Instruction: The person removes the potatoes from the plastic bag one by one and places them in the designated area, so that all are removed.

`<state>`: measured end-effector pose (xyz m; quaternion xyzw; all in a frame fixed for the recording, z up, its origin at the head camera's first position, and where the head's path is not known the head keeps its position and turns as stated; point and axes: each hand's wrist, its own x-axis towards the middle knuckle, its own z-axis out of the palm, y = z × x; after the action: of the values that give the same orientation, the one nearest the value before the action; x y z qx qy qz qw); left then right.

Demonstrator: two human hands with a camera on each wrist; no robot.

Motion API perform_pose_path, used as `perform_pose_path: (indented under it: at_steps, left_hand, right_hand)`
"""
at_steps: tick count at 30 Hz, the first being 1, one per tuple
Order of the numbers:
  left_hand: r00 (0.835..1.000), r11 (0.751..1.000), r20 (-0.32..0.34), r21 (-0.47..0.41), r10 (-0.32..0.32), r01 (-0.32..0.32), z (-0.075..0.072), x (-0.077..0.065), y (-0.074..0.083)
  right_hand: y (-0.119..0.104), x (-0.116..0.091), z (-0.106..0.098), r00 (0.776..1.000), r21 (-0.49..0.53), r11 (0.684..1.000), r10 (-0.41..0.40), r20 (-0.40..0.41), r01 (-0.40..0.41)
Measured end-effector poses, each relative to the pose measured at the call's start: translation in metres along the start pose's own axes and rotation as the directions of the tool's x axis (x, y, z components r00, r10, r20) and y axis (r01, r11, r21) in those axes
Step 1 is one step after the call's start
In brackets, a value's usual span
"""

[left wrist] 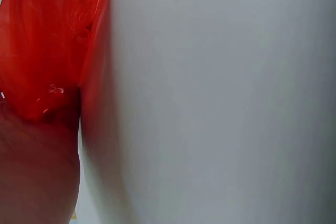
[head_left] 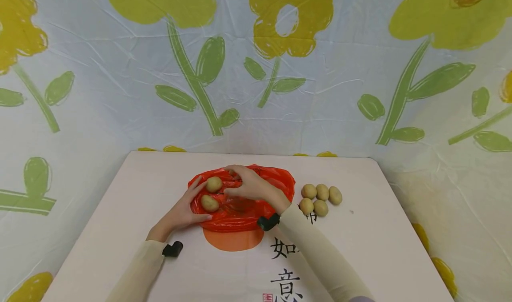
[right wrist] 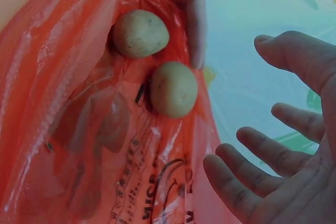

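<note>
A red plastic bag [head_left: 248,219] lies on the table with two potatoes at its left end, a rear potato [head_left: 214,184] and a front potato [head_left: 210,203]. Around that end spreads my left hand [head_left: 182,211], fingers extended along the far side and thumb at the near edge. The right wrist view shows its straight fingers [right wrist: 195,24] beside the potatoes. Over the bag's middle is my right hand [head_left: 250,184], fingers apart and holding nothing. Red plastic [left wrist: 47,40] and part of the left hand fill the left side of the left wrist view.
Several potatoes [head_left: 321,192] sit in a group right of the bag. Black characters [head_left: 286,282] and an orange shape [head_left: 234,240] mark the pale tabletop [head_left: 360,248]. A flower-printed cloth [head_left: 320,115] hangs behind the table.
</note>
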<state>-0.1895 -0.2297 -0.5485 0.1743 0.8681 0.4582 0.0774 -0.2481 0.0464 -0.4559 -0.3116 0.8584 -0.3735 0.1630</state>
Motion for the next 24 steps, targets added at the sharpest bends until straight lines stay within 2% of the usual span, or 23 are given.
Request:
perform_pose_path:
  at_steps: [24]
  left_hand:
    - [1.0,1.0,-0.001,0.006,-0.006,0.006,0.002,0.0,-0.001]
  right_hand:
    - [0.024,0.026,0.014,0.998,-0.07,0.996,0.055,0.014,-0.054]
